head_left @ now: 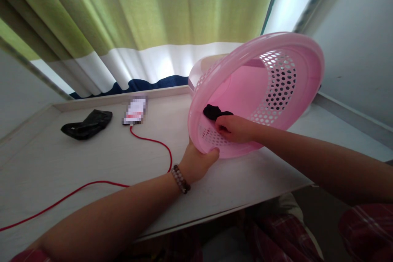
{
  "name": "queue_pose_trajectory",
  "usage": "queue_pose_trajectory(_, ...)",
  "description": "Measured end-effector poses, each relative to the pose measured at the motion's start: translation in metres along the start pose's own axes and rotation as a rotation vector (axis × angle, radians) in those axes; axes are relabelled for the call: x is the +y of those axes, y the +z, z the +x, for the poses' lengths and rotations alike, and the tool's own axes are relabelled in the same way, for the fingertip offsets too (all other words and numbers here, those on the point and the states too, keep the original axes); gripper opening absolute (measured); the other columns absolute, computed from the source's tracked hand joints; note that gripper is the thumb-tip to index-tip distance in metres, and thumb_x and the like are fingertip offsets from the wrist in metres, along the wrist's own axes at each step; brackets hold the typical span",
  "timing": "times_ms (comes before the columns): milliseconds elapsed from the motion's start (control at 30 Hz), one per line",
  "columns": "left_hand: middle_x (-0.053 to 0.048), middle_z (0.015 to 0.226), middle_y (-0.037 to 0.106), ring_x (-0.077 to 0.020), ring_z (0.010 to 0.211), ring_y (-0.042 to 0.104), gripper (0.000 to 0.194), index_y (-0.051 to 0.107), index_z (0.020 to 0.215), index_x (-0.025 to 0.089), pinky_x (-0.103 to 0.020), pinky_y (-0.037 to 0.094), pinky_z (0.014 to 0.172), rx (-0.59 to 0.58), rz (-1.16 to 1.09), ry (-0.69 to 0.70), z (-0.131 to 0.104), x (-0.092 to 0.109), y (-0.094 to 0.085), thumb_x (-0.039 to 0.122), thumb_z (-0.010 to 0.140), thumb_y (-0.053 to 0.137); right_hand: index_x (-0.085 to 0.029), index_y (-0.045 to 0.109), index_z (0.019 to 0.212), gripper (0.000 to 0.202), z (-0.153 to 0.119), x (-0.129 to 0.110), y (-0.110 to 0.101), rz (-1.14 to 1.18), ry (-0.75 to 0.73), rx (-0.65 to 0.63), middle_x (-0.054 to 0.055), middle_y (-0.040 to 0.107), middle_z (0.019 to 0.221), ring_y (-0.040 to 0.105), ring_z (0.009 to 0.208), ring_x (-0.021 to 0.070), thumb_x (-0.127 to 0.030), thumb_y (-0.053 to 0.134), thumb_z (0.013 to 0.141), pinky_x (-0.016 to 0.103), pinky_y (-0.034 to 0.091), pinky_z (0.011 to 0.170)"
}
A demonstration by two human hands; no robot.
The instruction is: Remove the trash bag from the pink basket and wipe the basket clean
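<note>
A pink plastic basket [251, 45] with hexagonal holes is tilted on the white table, its mouth facing me. My left hand [201, 161] grips the lower left rim, thumb over the edge and the other fingers behind it. Inside the mouth, my right hand [235, 128] has its fingers closed on a small black cloth [212, 111], near the basket's lower wall. Part of the cloth is hidden behind the fingers.
On the table [92, 159], a folded black item [87, 124] lies at the left. Beside it is a phone [135, 110] with a red cable [153, 141] running left. Striped curtains [153, 16] hang behind; the table's front edge is near me.
</note>
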State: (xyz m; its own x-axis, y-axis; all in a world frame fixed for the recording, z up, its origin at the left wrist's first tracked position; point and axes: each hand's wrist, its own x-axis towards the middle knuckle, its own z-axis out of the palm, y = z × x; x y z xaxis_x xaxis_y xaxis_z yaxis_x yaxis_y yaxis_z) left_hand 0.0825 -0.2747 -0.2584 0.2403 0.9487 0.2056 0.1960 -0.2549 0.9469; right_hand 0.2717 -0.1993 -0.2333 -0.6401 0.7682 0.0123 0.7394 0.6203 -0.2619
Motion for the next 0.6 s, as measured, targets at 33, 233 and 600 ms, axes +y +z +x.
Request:
queue_pose_trajectory(33, -0.013, 0.125, 0.061, -0.0250, 0.118, 0.056, 0.046, 0.057, 0.117, 0.012, -0.046, 0.037, 0.109, -0.002, 0.002, 0.002, 0.000, 0.000, 0.000, 0.020, 0.072, 0.064, -0.017, 0.061, 0.085, 0.010, 0.000, 0.000, 0.000, 0.004, 0.011, -0.006, 0.007, 0.066, 0.088, 0.057, 0.078, 0.0162, -0.021, 0.053, 0.081, 0.025, 0.038, 0.071)
queue_pose_trajectory(233, -0.011, 0.117, 0.065, -0.0234, 0.114, 0.058, 0.039, 0.058, 0.111, 0.014, -0.044, 0.038, 0.110, -0.010, 0.049, 0.040, -0.001, -0.001, 0.000, 0.019, 0.073, 0.062, -0.018, 0.060, 0.084, 0.012, 0.007, -0.004, -0.006, 0.027, 0.073, -0.047, 0.007, 0.066, 0.087, 0.056, 0.076, 0.0161, -0.023, 0.049, 0.083, 0.025, 0.037, 0.068)
queue_pose_trajectory(600, -0.013, 0.121, 0.062, -0.0231, 0.112, 0.059, 0.049, 0.052, 0.119, 0.012, -0.043, 0.040, 0.108, 0.010, 0.038, 0.038, -0.001, -0.003, 0.000, 0.019, 0.071, 0.064, -0.017, 0.053, 0.082, 0.009, -0.001, -0.009, -0.006, 0.235, 0.099, 0.012, 0.001, 0.058, 0.075, 0.048, 0.064, 0.0107, -0.025, 0.048, 0.082, 0.022, 0.034, 0.057)
